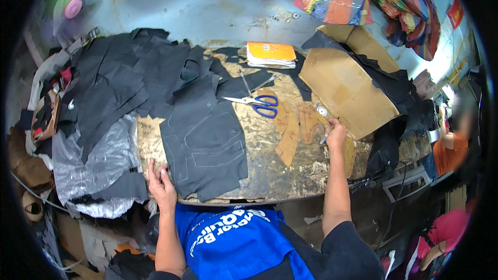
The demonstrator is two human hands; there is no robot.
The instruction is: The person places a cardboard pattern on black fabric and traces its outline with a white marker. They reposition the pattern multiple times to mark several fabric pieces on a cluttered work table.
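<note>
A dark leather-like sheet (pixel 207 140) with pale traced outlines lies on the worn wooden table in front of me. My left hand (pixel 163 189) is at its lower left edge, fingers apart and holding nothing. Farther right, my right hand (pixel 336 130) is closed beside the cardboard box; a small metallic end pokes out below its fingers, too little to name. Just above that hand sits a white disc (pixel 321 110). Between the sheet and my right hand lie brown pattern pieces (pixel 288 136). Scissors with blue handles (pixel 265 107) rest near them, blades pointing left.
A cardboard box (pixel 345 85) with dark material stands at the right. Dark sheets (pixel 111 72) are heaped at the left above clear plastic (pixel 96 158). An orange-and-white packet (pixel 271 54) lies at the back. Another person in orange (pixel 452 148) is at far right.
</note>
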